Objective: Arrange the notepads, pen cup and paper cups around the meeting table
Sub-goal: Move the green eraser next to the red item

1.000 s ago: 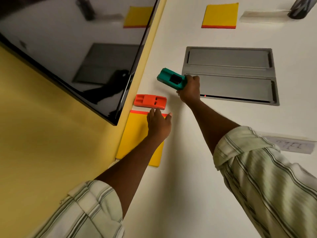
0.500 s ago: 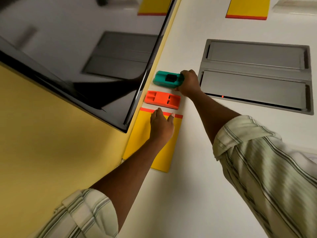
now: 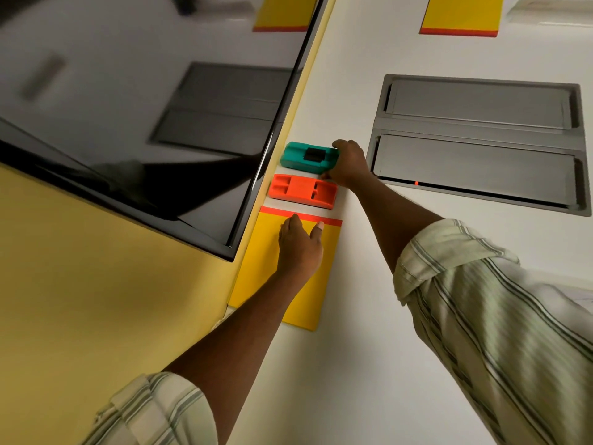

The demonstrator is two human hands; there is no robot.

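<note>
Teal block, gripped by the right hand, may slide into the orange block at six o'clock; left hand presses flat on the notepad.

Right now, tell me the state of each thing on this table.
teal block, lying flat, gripped at one end by right hand
orange block, lying flat, not held
near notepad, closed, left hand flat on it
far notepad, closed, flat
table hatch, both lids shut
screen, dark
</note>
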